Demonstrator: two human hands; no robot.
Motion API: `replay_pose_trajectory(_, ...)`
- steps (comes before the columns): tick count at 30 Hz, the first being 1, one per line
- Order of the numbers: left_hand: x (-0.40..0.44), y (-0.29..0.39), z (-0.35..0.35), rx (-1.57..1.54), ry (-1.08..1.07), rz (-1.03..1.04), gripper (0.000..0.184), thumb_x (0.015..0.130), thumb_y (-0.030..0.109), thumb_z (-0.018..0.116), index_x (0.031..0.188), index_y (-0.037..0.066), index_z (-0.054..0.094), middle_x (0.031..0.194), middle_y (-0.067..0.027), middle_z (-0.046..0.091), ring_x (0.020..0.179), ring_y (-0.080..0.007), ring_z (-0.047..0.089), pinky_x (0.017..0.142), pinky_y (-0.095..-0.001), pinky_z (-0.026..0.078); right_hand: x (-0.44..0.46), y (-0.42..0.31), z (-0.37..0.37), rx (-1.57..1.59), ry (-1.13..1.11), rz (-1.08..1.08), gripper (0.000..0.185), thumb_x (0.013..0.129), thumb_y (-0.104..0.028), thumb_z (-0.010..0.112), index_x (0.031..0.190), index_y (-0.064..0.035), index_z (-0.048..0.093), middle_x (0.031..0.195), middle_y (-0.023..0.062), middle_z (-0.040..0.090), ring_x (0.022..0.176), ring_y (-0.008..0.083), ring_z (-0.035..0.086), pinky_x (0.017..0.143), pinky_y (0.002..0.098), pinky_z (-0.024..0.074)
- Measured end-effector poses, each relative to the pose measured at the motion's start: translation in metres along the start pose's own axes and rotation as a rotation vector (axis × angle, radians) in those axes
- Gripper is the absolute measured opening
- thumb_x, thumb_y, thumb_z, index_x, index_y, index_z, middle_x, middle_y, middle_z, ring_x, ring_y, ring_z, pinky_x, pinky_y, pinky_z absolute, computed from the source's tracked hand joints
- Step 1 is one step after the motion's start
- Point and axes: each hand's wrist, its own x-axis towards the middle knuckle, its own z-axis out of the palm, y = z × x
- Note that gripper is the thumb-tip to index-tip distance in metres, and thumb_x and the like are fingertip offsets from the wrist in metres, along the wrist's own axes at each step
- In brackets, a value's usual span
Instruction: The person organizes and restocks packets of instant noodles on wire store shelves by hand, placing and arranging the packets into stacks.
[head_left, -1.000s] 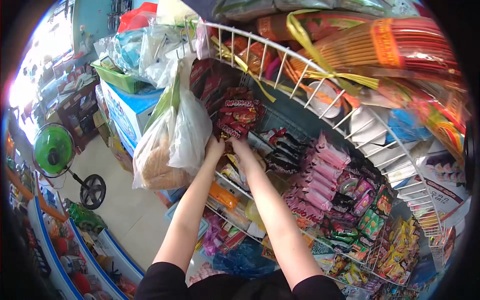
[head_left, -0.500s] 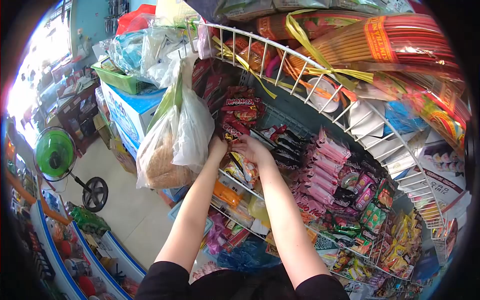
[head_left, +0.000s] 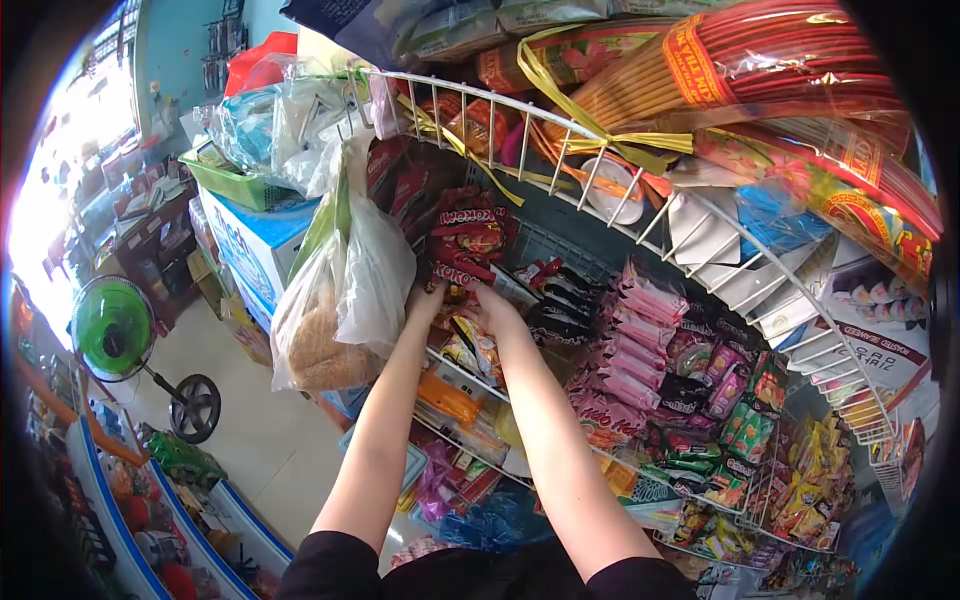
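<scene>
My left hand (head_left: 427,300) and my right hand (head_left: 492,308) are close together at the left end of a wire shelf. Between them is a red instant noodle packet (head_left: 458,272) marked Kokomi, its lower edge gripped by the fingers of both hands. Just behind it lie more red Kokomi packets (head_left: 474,228). Below my hands, a yellow and white packet (head_left: 468,350) rests at the shelf front. Touching or nearly touching my left hand is a hanging white plastic bag (head_left: 345,300) with something brown inside. My fingertips are partly hidden by the packet.
Black packets (head_left: 565,310) and pink packets (head_left: 632,345) stand in rows to the right. A white wire rack (head_left: 560,125) above carries bundled incense sticks (head_left: 740,70). At the left are a blue and white box (head_left: 240,240) and a green fan (head_left: 112,330) on the floor.
The Kokomi packet between my hands now shows its front lettering, and my hands sit lower against it. The view has shifted slightly, moving the rack and shelves a little left.
</scene>
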Motion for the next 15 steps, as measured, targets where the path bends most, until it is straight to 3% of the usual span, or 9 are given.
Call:
replay_pose_trajectory(1,0.0,0.0,0.0,0.001,-0.001,-0.001,0.067,0.07,0.047,0.067,0.118,0.002,0.052,0.116,-0.0225,0.057,0.109,-0.0339,0.055,0.091,-0.0398,0.042,-0.003,-0.002,-0.001,0.031,-0.001,0.018,0.033,0.085,-0.017,0.057,0.114,-0.0043,0.048,0.11,0.0113,0.05,0.104,0.0269,0.05,0.089,0.0377,0.0471)
replay_pose_trajectory(3,-0.003,-0.002,0.002,-0.043,0.052,0.137,0.065,0.064,0.048,0.075,0.108,0.004,0.055,0.1,-0.0197,0.063,0.097,-0.0352,0.06,0.082,-0.0397,0.047,-0.011,-0.005,-0.005,0.071,-0.026,0.007,0.033,0.085,-0.017,0.057,0.114,-0.0038,0.048,0.111,0.0122,0.049,0.103,0.0285,0.051,0.09,0.0382,0.0472)
replay_pose_trajectory(8,-0.028,0.025,-0.003,-0.077,0.058,0.312,0.059,0.064,0.039,0.078,0.108,0.007,0.056,0.098,-0.018,0.061,0.091,-0.0343,0.06,0.078,-0.0414,0.046,-0.007,-0.007,-0.022,0.264,-0.043,0.04,0.03,0.085,-0.016,0.058,0.111,-0.0033,0.049,0.107,0.0141,0.052,0.098,0.0304,0.053,0.089,0.0376,0.0486)
replay_pose_trajectory(10,-0.031,0.033,-0.005,0.159,0.094,0.563,0.054,0.066,0.032,0.077,0.109,0.008,0.057,0.097,-0.0176,0.061,0.088,-0.0352,0.058,0.077,-0.0417,0.046,-0.009,-0.004,-0.022,0.283,-0.057,0.041,0.027,0.087,-0.016,0.055,0.111,-0.005,0.05,0.106,0.0121,0.054,0.096,0.0282,0.055,0.087,0.0365,0.0483)
replay_pose_trajectory(11,-0.041,0.046,-0.012,0.219,0.168,0.701,0.047,0.067,0.027,0.075,0.107,0.008,0.06,0.096,-0.0168,0.061,0.087,-0.0355,0.057,0.077,-0.0415,0.044,-0.019,-0.001,-0.02,0.238,-0.131,-0.06,0.026,0.088,-0.016,0.054,0.112,-0.0062,0.051,0.107,0.0108,0.054,0.095,0.0263,0.056,0.087,0.0359,0.0475)
replay_pose_trajectory(12,-0.052,0.059,-0.019,0.195,0.203,0.744,0.044,0.067,0.025,0.075,0.105,0.007,0.061,0.096,-0.0158,0.062,0.088,-0.0348,0.057,0.078,-0.0412,0.044,-0.03,0.001,-0.019,0.193,-0.202,-0.162,0.025,0.09,-0.016,0.052,0.113,-0.0074,0.051,0.108,0.0095,0.055,0.094,0.0245,0.057,0.087,0.0352,0.0468)
replay_pose_trajectory(13,-0.062,0.072,-0.027,0.169,0.236,0.79,0.041,0.068,0.024,0.075,0.103,0.006,0.062,0.095,-0.0149,0.062,0.089,-0.0342,0.057,0.078,-0.0409,0.044,-0.048,-0.002,-0.018,0.158,-0.266,-0.211,0.034,0.092,-0.017,0.047,0.125,-0.0102,0.045,0.116,0.0075,0.055,0.103,0.0206,0.055,0.093,0.0342,0.0427)
replay_pose_trajectory(15,-0.083,0.095,-0.034,0.005,0.276,0.791,0.04,0.065,0.017,0.078,0.099,0.004,0.062,0.093,-0.0125,0.063,0.089,-0.0311,0.057,0.08,-0.0381,0.044,-0.068,-0.001,-0.013,0.2,-0.355,-0.385,0.035,0.092,-0.016,0.048,0.126,-0.0123,0.045,0.117,0.0062,0.054,0.101,0.0188,0.056,0.091,0.0338,0.0432)
